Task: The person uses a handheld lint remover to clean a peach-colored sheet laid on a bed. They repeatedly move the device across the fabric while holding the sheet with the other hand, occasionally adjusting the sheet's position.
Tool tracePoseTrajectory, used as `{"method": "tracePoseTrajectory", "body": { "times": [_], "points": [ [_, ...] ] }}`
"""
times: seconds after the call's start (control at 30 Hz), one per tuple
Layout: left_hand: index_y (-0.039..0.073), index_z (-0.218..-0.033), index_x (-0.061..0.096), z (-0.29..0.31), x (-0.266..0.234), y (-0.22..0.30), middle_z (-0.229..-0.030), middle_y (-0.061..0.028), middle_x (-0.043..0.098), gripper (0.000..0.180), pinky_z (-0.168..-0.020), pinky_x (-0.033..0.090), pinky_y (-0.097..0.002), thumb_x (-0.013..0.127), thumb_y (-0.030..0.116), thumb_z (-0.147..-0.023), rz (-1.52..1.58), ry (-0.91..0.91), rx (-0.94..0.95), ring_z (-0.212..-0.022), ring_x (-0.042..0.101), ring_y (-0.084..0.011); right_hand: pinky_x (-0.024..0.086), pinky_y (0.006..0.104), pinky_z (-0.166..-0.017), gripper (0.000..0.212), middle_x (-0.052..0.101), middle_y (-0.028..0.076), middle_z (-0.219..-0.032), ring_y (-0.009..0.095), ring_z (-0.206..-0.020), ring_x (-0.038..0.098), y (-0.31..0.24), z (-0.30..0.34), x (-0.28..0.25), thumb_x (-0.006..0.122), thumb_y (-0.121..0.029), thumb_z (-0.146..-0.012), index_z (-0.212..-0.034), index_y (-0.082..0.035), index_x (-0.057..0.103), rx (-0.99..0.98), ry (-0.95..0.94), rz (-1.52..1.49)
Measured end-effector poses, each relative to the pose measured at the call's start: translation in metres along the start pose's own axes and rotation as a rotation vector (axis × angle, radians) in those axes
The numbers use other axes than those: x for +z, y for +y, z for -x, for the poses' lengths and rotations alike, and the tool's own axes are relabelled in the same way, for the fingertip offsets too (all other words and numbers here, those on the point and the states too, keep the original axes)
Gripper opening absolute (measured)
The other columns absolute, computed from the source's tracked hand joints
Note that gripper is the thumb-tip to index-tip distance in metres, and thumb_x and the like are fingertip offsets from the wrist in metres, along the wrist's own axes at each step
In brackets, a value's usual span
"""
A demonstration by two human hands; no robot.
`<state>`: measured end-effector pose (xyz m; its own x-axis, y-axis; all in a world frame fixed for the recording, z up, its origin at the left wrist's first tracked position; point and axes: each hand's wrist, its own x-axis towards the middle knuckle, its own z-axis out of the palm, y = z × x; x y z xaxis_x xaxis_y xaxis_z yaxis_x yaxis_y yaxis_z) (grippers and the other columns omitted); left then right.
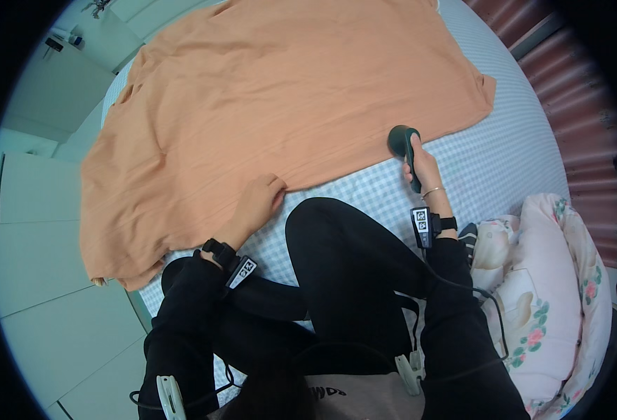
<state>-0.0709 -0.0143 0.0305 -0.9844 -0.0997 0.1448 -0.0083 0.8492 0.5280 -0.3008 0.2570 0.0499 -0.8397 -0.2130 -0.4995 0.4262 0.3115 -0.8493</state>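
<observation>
Smoothing step: left hand presses flat, fingers open, on the orange garment's near hem, while right hand, closed around a dark handheld steamer, likely glides along that hem next.

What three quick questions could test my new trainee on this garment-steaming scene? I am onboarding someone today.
1. True or false: the right hand holds a dark green handheld steamer.
2. Which hand presses on the orange garment's hem? A) left hand B) right hand
3. Fill in: the garment lies spread on a ____-patterned bedsheet.

Key: 1 true; 2 A; 3 checked
</observation>
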Motion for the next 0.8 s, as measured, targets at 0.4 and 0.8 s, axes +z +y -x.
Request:
{"method": "tracePoseTrajectory", "body": {
  "times": [0.4, 0.8],
  "points": [
    [0.002, -0.083, 0.062, -0.021, 0.002, -0.032, -0.067, -0.008, 0.062, 0.027, -0.061, 0.045, -0.0309, 0.051, 0.026, -0.09, 0.388, -0.199, -0.573, -0.063, 0.057, -0.0181, 0.033, 0.023, -0.035, 0.056, 0.047, 0.002, -0.048, 0.01, -0.036, 0.041, -0.006, 0.006, 0.006, 0.046, -0.056, -0.089, -0.073, -0.003, 0.054, -0.017, -0.016, 0.007],
    [0.001, -0.082, 0.06, -0.025, 0.017, -0.035, -0.071, -0.0149, 0.062, 0.026, -0.065, 0.046, -0.0369, 0.048, 0.023, -0.089, 0.241, -0.05, -0.546, -0.068, 0.059, -0.0282, 0.031, 0.0211, -0.034, 0.054, 0.045, 0.001, -0.047, 0.008, -0.035, 0.041, -0.03, 0.021, 0.048, 0.048, -0.054, -0.089, -0.073, -0.003, 0.054, -0.1, -0.136, -0.01]
  ]
}}
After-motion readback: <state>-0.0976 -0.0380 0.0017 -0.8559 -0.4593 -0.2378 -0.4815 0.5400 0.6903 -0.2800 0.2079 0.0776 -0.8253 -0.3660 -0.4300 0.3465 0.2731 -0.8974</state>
